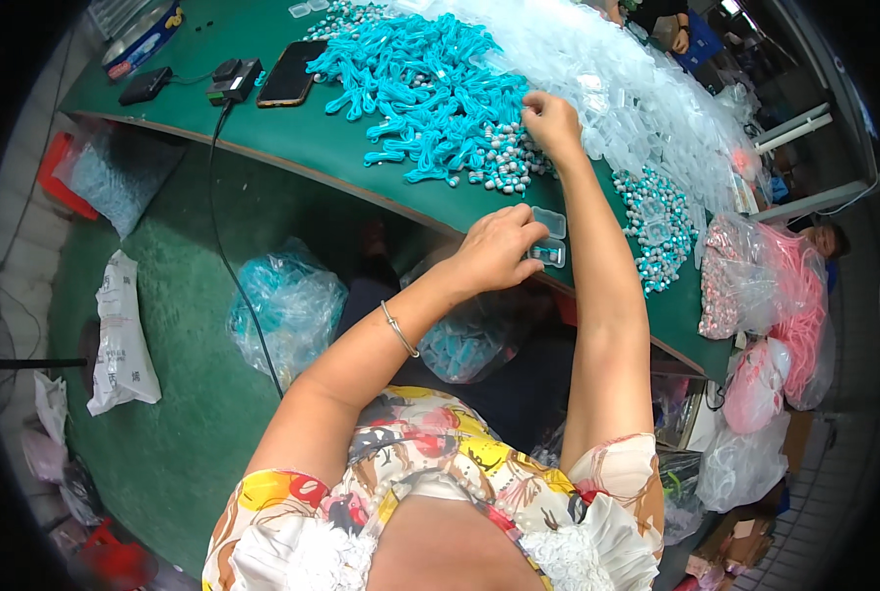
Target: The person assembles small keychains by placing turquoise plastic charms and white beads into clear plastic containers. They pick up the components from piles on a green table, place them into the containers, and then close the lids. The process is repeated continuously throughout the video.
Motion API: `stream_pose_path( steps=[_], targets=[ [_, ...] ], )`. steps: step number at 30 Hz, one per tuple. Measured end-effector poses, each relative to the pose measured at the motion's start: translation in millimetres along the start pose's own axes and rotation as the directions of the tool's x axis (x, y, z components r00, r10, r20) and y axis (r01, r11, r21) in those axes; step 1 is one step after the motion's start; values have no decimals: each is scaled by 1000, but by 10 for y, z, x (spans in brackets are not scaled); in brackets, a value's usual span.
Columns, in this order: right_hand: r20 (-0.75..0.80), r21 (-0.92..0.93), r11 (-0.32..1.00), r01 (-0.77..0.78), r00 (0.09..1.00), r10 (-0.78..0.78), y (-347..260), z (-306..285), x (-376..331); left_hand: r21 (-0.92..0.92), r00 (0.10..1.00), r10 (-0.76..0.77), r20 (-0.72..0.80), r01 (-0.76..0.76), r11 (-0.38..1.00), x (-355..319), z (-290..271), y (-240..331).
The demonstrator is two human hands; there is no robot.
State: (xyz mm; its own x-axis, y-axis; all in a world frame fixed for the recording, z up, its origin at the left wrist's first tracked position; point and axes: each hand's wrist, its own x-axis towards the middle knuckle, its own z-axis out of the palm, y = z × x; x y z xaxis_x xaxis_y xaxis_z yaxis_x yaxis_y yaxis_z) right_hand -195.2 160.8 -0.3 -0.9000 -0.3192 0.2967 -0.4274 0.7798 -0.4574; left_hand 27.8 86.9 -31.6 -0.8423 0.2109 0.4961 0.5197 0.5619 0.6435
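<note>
Near the front edge of the green table (292, 138), left hand (499, 251) rests with fingers curled over a small clear plastic case (548, 236), lid hinged open; the fingers pin it against the tabletop, apparently to keep it steady and its mouth facing up. Right hand (553, 123) is extended further across the table, fingers pinched together at the border between the heap of turquoise cords (420, 79) and the scatter of small white-and-teal pieces (504, 163); whether anything is actually between the fingertips cannot be told, they are turned away from the camera. Cords lie in one loose pile at centre, within the right arm's reach. A large drift of empty clear cases (617, 69) runs along the far right. More teal pieces (656, 222) spread by the right edge. Dark phone (290, 71) and a black adapter with cable (235, 81) sit at far left, away from the stock. Below the table: bags of teal material (287, 305) on the green floor, pink-filled bags (775, 286) at right. Thin bracelet (398, 328) on left wrist
</note>
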Motion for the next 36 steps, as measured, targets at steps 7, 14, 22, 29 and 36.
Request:
stream_pose_path(
  steps=[7,14,22,29,36],
  targets=[
    [-93,519,846,126,991,-91,247,-514,-624,-16,1000,-21,-18,21,1000,-13,21,23],
    [0,292,916,276,958,-288,190,-1030,-1713,-4,999,-39,-2,39,999,4,-1,20],
    [63,67,839,541,836,-544,216,-967,-1879,-51,995,-78,-61,75,996,41,25,64],
    [46,145,891,430,897,-440,242,-946,-1801,27,998,-16,-59,18,999,12,31,37],
    [173,245,955,167,962,-213,491,-825,-1698,33,999,-20,-51,21,999,7,40,33]
  ],
)
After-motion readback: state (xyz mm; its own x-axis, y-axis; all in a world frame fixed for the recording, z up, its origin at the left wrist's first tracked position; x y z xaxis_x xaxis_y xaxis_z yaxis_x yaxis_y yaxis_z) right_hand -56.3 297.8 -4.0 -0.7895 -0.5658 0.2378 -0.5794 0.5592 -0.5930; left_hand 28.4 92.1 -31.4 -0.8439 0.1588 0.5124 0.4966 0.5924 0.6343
